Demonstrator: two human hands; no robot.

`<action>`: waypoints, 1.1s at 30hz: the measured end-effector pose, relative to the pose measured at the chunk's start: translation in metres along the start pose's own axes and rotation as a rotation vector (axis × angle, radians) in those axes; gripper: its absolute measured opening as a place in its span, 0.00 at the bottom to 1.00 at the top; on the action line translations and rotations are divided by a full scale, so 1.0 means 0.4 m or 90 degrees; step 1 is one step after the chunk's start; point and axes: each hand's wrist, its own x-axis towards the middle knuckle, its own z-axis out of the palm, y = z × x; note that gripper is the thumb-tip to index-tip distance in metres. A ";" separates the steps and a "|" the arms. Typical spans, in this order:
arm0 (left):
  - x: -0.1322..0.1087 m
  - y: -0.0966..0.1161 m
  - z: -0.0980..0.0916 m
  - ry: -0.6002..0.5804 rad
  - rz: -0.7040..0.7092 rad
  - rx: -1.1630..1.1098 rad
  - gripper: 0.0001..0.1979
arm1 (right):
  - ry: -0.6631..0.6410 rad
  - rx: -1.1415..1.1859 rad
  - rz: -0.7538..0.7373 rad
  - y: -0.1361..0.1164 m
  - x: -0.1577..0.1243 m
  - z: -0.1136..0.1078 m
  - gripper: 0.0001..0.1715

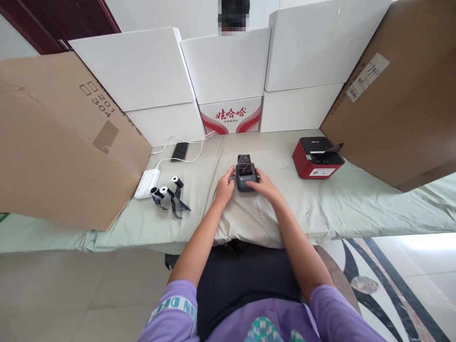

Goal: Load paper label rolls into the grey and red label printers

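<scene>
A small dark grey label printer (245, 176) sits on the pale green cloth (342, 199) in the middle, its lid standing open at the back. My left hand (224, 186) grips its left side with curled fingers. My right hand (264, 186) rests against its right front, fingers bent around the casing. Both forearms reach forward from my purple sleeves.
A red and black printer (318, 157) stands to the right. Left of my hands lie three small paper rolls with dark strips (170, 194), a white power bank (147, 183) with cable, and a black phone (179, 151). White boxes (228, 66) and brown cardboard sheets (53, 142) wall the table.
</scene>
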 end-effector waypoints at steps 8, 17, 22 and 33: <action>-0.005 -0.001 -0.007 0.004 -0.056 0.003 0.38 | 0.245 -0.272 0.030 -0.027 -0.064 0.149 0.61; -0.005 -0.017 -0.002 -0.002 -0.062 0.030 0.38 | 0.350 -0.178 -0.007 0.006 0.140 -0.077 0.56; -0.005 -0.019 -0.001 -0.015 -0.066 0.040 0.39 | 0.433 -0.153 0.104 0.000 0.348 -0.180 0.52; -0.002 -0.009 -0.006 -0.034 -0.081 0.074 0.39 | 0.428 -0.211 0.182 0.079 0.493 -0.220 0.60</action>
